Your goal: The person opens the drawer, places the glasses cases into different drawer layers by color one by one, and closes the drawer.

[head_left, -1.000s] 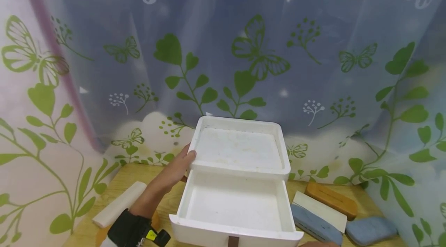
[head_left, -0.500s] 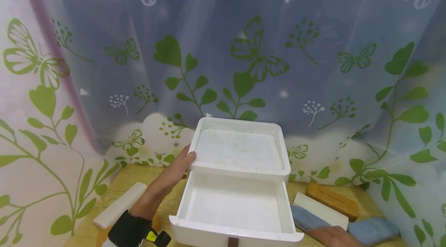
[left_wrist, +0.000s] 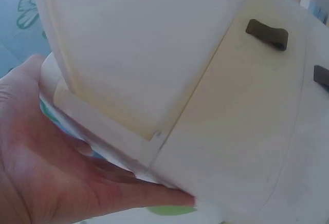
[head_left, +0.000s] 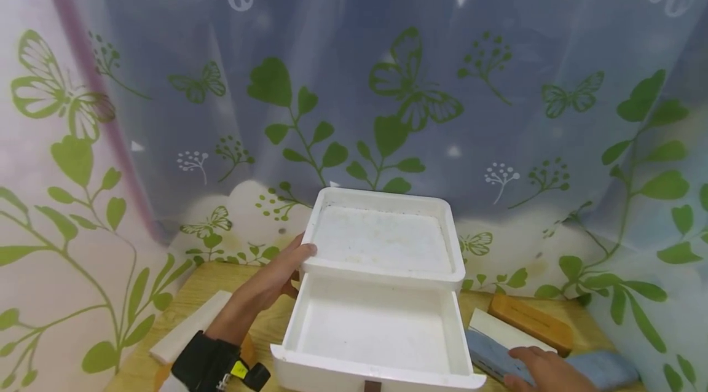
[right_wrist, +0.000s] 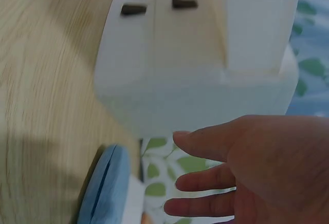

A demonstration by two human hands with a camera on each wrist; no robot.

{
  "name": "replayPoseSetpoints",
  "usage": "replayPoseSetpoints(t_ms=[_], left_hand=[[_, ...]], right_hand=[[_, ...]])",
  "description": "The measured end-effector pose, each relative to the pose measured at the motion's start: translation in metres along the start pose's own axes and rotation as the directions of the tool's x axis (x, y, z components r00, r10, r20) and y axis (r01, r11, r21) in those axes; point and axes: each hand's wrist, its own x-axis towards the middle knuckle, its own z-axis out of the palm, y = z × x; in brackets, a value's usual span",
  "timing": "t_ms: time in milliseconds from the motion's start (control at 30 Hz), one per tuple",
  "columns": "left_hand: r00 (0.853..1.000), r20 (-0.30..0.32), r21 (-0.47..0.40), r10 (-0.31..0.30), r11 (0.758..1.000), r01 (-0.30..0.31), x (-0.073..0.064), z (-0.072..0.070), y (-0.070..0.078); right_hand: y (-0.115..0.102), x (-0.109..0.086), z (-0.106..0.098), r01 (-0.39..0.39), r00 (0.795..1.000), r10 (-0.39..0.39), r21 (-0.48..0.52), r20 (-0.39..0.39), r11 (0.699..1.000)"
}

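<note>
One drawer (head_left: 376, 330) already stands open; the blue case (head_left: 487, 348) lies on the bench (head_left: 275, 318), not yet grasped. Left hand (head_left: 286, 263) grips the cabinet (head_left: 384, 238); right hand (right_wrist: 275, 167), fingers extended, holds nothing.

Blue-grey, butterfly-printed curtain (head_left: 343, 29) behind; paler printed panel (head_left: 27, 158) left; wood-grain tabletop (head_left: 224, 274).

White drawer unit (head_left: 381, 277) upright, top drawer (head_left: 376, 333) pulled out
</note>
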Motion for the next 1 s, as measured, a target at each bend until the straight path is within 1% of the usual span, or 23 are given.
replayPoseSetpoints(t_ms=[67,133,167,233,300,333,400,500,600,700,767,933,1000], left_hand=[[1.0,0.013,0.022,-0.008,1.0,0.007,-0.001,0.0,0.001],[1.0,0.02,0.047,-0.011,0.999,0.01,-0.003,0.0,0.002],[1.0,0.02,0.06,-0.012,0.998,0.011,-0.003,0.001,0.002],[1.0,0.018,0.086,-0.017,0.996,0.015,-0.005,0.002,0.002],[1.0,0.011,0.103,-0.018,0.995,0.017,-0.005,0.002,0.003],[1.0,0.007,0.109,-0.016,0.994,0.015,-0.005,0.003,0.003],[1.0,-0.005,0.115,-0.015,0.993,0.015,-0.005,0.004,0.003],[0.999,-0.033,0.12,-0.011,0.993,0.015,-0.005,0.006,0.003],[0.998,-0.059,0.119,-0.016,0.993,0.023,-0.005,0.009,0.004],[0.997,-0.069,0.126,-0.018,0.992,0.027,-0.005,0.011,0.005],[0.997,-0.073,0.128,-0.017,0.991,0.026,-0.006,0.012,0.005],[0.996,-0.081,0.13,-0.025,0.991,0.035,-0.008,0.012,0.006],[0.997,-0.069,0.128,-0.029,0.991,0.038,-0.009,0.01,0.007]], right_hand=[[0.015,0.012,0.005,-0.061,0.998,0.06,0.013,0.033,0.998],[0.04,0.031,0.013,-0.083,0.995,0.082,0.015,0.061,0.996],[0.05,0.038,0.019,-0.111,0.993,0.109,0.045,0.05,0.993],[0.081,0.059,0.033,-0.142,0.989,0.139,0.063,0.053,0.988],[0.11,0.077,0.045,-0.152,0.987,0.148,0.071,0.062,0.986],[0.12,0.084,0.05,-0.155,0.987,0.15,0.082,0.057,0.985],[0.137,0.096,0.059,-0.163,0.986,0.159,0.079,0.055,0.983],[0.147,0.105,0.067,-0.155,0.987,0.151,0.058,0.055,0.986],[0.147,0.108,0.069,-0.159,0.986,0.155,0.067,0.062,0.985],[0.138,0.104,0.065,-0.178,0.982,0.171,0.085,0.079,0.98],[0.123,0.097,0.058,-0.201,0.977,0.194,0.096,0.084,0.975],[0.068,0.062,0.037,-0.167,0.985,0.166,0.016,0.048,0.986],[0.05,0.051,0.03,-0.142,0.989,0.142,-0.024,0.028,0.99]])
